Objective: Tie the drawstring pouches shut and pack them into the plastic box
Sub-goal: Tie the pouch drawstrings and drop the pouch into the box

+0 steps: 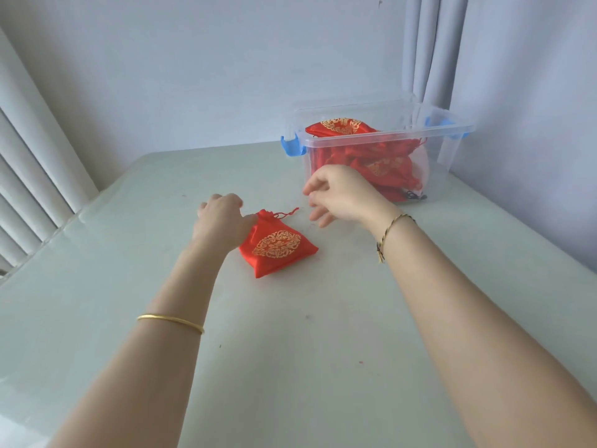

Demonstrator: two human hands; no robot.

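Note:
A red satin drawstring pouch (278, 247) with a gold round emblem lies on the table, its gathered neck pointing away from me and a red cord (287, 214) trailing right. My left hand (219, 218) rests at the pouch's neck, thumb touching the gathered top, fingers curled. My right hand (339, 194) hovers just right of the cord with fingers loosely spread and holds nothing. Behind it stands a clear plastic box (450, 150) with blue latches, holding several red pouches (342, 126).
The pale green table (290, 350) runs to a wall behind the box. Grey curtains (429, 53) hang at the back right, and white blinds (29, 176) line the left edge. The box has no lid on it.

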